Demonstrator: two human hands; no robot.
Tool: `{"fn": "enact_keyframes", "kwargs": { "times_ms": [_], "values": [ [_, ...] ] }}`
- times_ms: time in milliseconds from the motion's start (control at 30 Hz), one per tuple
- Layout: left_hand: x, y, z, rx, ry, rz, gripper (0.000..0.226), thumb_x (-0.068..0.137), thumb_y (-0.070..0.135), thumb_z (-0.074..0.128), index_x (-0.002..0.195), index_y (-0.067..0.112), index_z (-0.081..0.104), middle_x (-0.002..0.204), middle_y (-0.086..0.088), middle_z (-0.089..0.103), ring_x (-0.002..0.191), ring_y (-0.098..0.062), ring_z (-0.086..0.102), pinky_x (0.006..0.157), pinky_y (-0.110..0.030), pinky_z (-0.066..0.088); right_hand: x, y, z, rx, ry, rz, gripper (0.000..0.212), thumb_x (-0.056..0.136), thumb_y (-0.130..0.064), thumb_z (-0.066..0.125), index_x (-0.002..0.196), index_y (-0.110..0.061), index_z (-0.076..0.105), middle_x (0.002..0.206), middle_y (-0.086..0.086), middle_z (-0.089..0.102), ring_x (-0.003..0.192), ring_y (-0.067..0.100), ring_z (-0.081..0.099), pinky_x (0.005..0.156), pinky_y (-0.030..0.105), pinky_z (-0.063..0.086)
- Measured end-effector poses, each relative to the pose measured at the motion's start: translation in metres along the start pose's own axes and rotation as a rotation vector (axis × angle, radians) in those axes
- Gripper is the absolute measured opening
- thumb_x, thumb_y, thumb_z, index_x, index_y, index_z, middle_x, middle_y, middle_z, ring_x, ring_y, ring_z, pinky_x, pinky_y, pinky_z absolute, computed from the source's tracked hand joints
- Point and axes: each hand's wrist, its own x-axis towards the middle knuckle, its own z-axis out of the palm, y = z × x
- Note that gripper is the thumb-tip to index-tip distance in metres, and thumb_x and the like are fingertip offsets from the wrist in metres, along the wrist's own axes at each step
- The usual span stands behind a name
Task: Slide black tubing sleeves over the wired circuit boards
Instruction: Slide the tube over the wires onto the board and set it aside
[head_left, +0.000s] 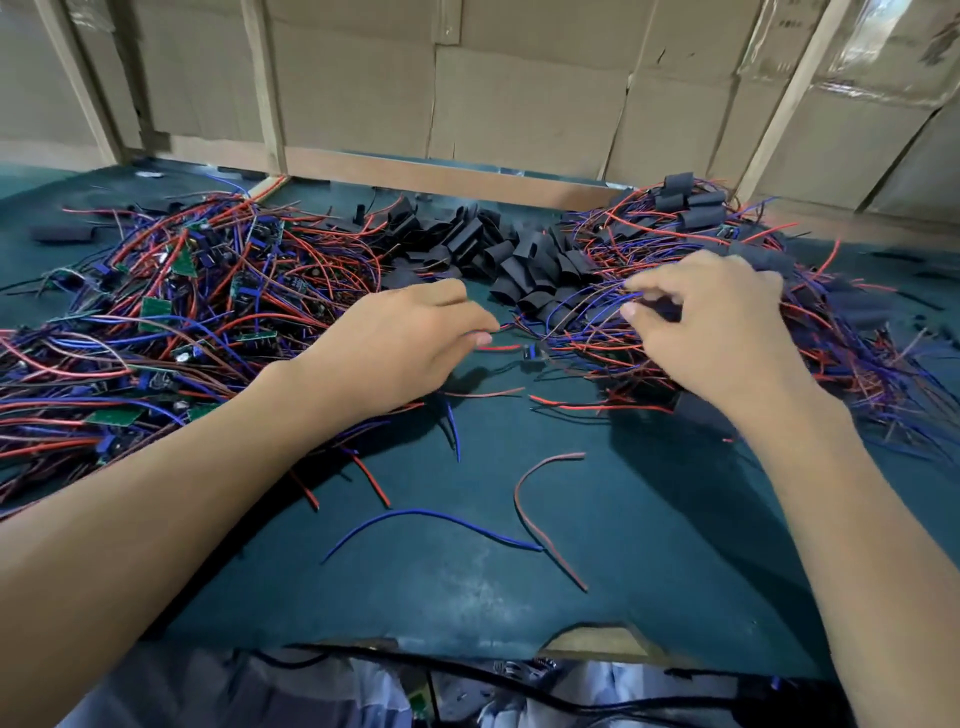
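Observation:
A heap of bare green circuit boards (156, 307) with red and blue wires fills the left of the table. Loose black tubing sleeves (498, 252) lie piled at the back centre. To the right is a tangle of sleeved boards (693, 208) and their wires. My right hand (722, 338) rests on this right tangle, thumb and forefinger pinching a black sleeve (661, 307) among blue wires. My left hand (395, 343) hovers at the inner edge of the left heap, fingers stretched toward the right; nothing shows in its grasp. A small blue part (532, 356) lies between the hands.
The green mat (519, 582) in front of me carries a loose blue wire (431, 517) and a loose red wire (524, 499). A cardboard wall (519, 104) with wooden posts closes the back. A black cable (467, 662) runs along the table's near edge.

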Motion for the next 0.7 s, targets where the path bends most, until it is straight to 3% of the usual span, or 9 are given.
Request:
{"fn": "enact_keyframes", "kwargs": {
  "times_ms": [67, 133, 233, 300, 400, 467, 533, 600, 700],
  "values": [
    [0.001, 0.003, 0.001, -0.041, 0.023, 0.031, 0.029, 0.105, 0.028, 0.049, 0.123, 0.015, 0.068, 0.102, -0.008, 0.058, 0.082, -0.037, 0.062, 0.069, -0.049, 0.053, -0.004, -0.011, 0.000, -0.070, 0.075, -0.076, 0.029, 0.090, -0.034, 0.064, 0.117, -0.034, 0.074, 0.111, -0.003, 0.071, 0.113, 0.031, 0.055, 0.093, 0.039, 0.026],
    [0.002, 0.007, 0.000, -0.091, 0.076, 0.029, 0.031, 0.104, 0.027, 0.050, 0.122, 0.010, 0.068, 0.100, -0.012, 0.057, 0.076, -0.043, 0.060, 0.066, -0.051, 0.053, -0.011, -0.027, 0.001, -0.028, 0.082, -0.252, 0.039, 0.085, -0.039, 0.060, 0.123, -0.034, 0.071, 0.117, -0.007, 0.070, 0.115, 0.026, 0.055, 0.094, 0.037, 0.023],
    [0.002, 0.012, -0.001, -0.074, 0.150, 0.085, 0.033, 0.106, 0.025, 0.047, 0.118, 0.002, 0.066, 0.092, -0.015, 0.055, 0.069, -0.043, 0.055, 0.059, -0.052, 0.051, -0.018, -0.050, 0.012, 0.180, -0.215, -0.324, 0.058, 0.086, -0.056, 0.065, 0.138, -0.030, 0.061, 0.123, -0.009, 0.068, 0.119, 0.018, 0.056, 0.107, 0.040, 0.029],
    [0.002, 0.015, -0.001, -0.108, 0.191, 0.110, 0.033, 0.107, 0.023, 0.045, 0.113, -0.001, 0.066, 0.090, -0.015, 0.055, 0.068, -0.040, 0.053, 0.057, -0.053, 0.050, -0.021, -0.057, 0.022, 0.297, -0.324, -0.311, 0.049, 0.092, -0.049, 0.068, 0.135, -0.028, 0.060, 0.105, -0.011, 0.072, 0.102, 0.019, 0.063, 0.102, 0.040, 0.040],
    [0.002, 0.013, -0.002, -0.156, 0.258, 0.124, 0.030, 0.107, 0.021, 0.045, 0.111, 0.001, 0.067, 0.092, -0.011, 0.059, 0.073, -0.036, 0.057, 0.060, -0.049, 0.050, -0.021, -0.051, 0.025, 0.515, -0.217, -0.277, 0.023, 0.101, -0.031, 0.062, 0.122, -0.028, 0.069, 0.074, -0.008, 0.069, 0.067, 0.016, 0.061, 0.072, 0.031, 0.049],
    [0.007, 0.004, -0.006, -0.188, 0.316, 0.101, 0.024, 0.106, 0.017, 0.049, 0.113, 0.002, 0.066, 0.099, -0.005, 0.064, 0.084, -0.028, 0.062, 0.070, -0.043, 0.053, -0.021, -0.046, 0.024, 0.595, -0.144, -0.246, 0.022, 0.101, -0.034, 0.060, 0.117, -0.027, 0.074, 0.078, -0.012, 0.068, 0.072, 0.009, 0.062, 0.068, 0.020, 0.044],
    [0.015, -0.001, -0.012, -0.260, 0.384, 0.075, 0.023, 0.106, 0.016, 0.049, 0.113, 0.001, 0.065, 0.100, 0.003, 0.064, 0.091, -0.008, 0.061, 0.081, -0.023, 0.049, -0.021, -0.048, 0.024, 0.618, -0.148, -0.244, 0.032, 0.098, -0.042, 0.063, 0.122, -0.023, 0.073, 0.090, -0.015, 0.063, 0.085, 0.005, 0.063, 0.080, 0.012, 0.042],
    [0.023, 0.004, -0.014, -0.289, 0.408, 0.086, 0.024, 0.106, 0.017, 0.049, 0.112, 0.001, 0.065, 0.098, 0.007, 0.063, 0.089, 0.007, 0.054, 0.082, -0.008, 0.039, -0.021, -0.053, 0.027, 0.624, -0.148, -0.268, 0.035, 0.096, -0.037, 0.067, 0.124, -0.016, 0.072, 0.101, -0.012, 0.066, 0.091, 0.002, 0.064, 0.088, 0.014, 0.044],
    [0.034, 0.014, -0.011, -0.338, 0.375, 0.110, 0.022, 0.104, 0.018, 0.052, 0.109, 0.003, 0.068, 0.097, -0.001, 0.071, 0.087, -0.007, 0.063, 0.080, -0.013, 0.046, -0.026, -0.061, 0.029, 0.792, -0.194, -0.239, 0.019, 0.103, -0.016, 0.060, 0.100, -0.006, 0.075, 0.081, -0.002, 0.074, 0.069, -0.004, 0.065, 0.070, 0.009, 0.045]
  ]
}}
